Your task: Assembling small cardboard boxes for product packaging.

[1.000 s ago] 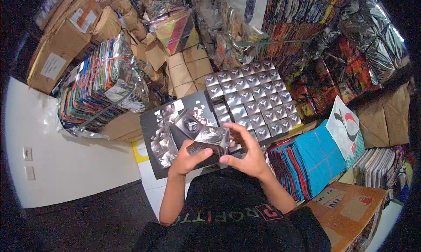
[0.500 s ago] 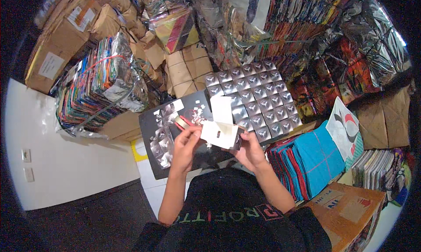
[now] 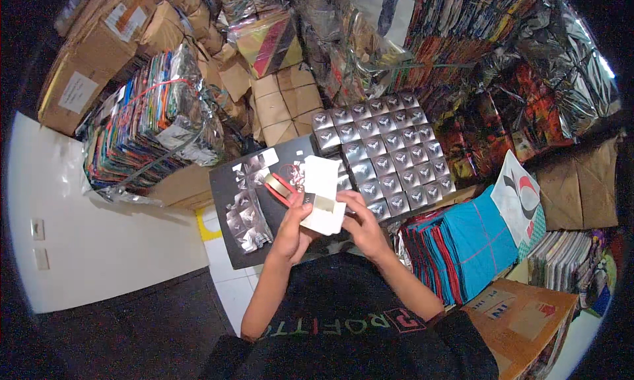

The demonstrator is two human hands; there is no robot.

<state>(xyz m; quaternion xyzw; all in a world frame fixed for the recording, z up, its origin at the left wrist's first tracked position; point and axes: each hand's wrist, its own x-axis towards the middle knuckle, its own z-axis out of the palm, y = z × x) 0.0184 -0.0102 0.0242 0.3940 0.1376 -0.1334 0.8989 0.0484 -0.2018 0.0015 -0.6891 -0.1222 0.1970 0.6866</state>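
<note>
Between my hands is a small carton (image 3: 324,219) with a white inside. Its top stands open, and a long white flap (image 3: 322,175) rises away from me. My left hand (image 3: 290,236) grips the carton's left side, thumb along the edge. The fingers of my right hand (image 3: 365,229) are bent against its right side. Just past my left hand lies a roll of tape with a red rim (image 3: 281,187). Small white scraps (image 3: 295,173) are scattered beside the roll on the black tabletop (image 3: 231,251).
Rows of small silver boxes (image 3: 396,158) cover the table's right. Silver pieces, perhaps unfolded cartons (image 3: 246,215), lie at its left. Plastic-wrapped bundles (image 3: 142,125) and paper parcels (image 3: 285,102) crowd behind. Blue stacked packs (image 3: 479,238) and a cardboard box (image 3: 522,320) stand at right.
The carton has turned more upright and shifted slightly left, its opening now facing up. My left hand moved from the flap's edge to the carton's side; my right hand also came left.
</note>
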